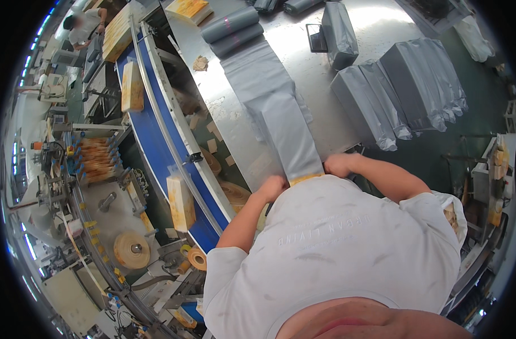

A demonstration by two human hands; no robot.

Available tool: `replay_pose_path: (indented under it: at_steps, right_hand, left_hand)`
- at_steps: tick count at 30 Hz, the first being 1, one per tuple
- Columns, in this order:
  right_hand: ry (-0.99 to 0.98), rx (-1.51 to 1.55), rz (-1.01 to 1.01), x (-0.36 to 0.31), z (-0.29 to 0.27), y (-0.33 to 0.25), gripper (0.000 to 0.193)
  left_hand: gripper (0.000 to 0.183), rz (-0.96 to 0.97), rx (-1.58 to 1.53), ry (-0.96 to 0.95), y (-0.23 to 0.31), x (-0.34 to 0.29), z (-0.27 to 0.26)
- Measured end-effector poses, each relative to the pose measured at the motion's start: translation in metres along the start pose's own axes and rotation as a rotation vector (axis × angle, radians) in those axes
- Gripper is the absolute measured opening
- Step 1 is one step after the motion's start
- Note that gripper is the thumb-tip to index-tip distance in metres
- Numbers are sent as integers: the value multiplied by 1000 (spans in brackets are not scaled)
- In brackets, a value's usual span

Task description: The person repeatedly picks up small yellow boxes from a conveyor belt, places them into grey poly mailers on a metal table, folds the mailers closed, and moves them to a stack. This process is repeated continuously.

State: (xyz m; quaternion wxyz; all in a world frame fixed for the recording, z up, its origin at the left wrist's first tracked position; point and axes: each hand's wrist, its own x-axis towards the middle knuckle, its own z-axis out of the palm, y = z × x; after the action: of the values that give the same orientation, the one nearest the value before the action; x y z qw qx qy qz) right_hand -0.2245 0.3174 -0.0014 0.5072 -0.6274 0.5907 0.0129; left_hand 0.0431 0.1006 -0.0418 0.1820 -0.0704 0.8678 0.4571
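A long grey plastic bag (292,138) stretches down the metal table toward my body. At its near end, close to my shirt, a strip of a yellow-and-white pack (306,178) shows. My left hand (274,187) is closed at the left edge of the bag's near end, its fingertips hidden. On the opposite edge my right hand (338,164) is also closed, with the fingers curled in. Two grey film rolls (232,31) lie at the bag's far end.
Filled grey bags (425,85) stand in a row at the table's right side. A dark tablet-like device (316,38) leans by another grey bag (340,37). Left of the table runs a blue conveyor (156,133) carrying yellow-and-white packs (180,203). A person (88,28) works far left.
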Motion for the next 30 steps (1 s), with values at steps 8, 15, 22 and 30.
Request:
replay_pose_path:
  at_steps: [8,15,22,30]
  right_hand:
    - [381,-66,344,-2,-30,-9,18]
    - [663,-92,-104,60,-49,-74,34]
    - [648,-77,-222,117,-38,-83,13]
    - [733,174,-3,16,40,-37,11]
  left_hand:
    - [22,-393,-331,521,8,14,-17]
    - [13,-449,-840,704,-2,13,21]
    - [12,-325,-727,778,-7,17,23]
    - [12,-357,-761,603,7,3,7]
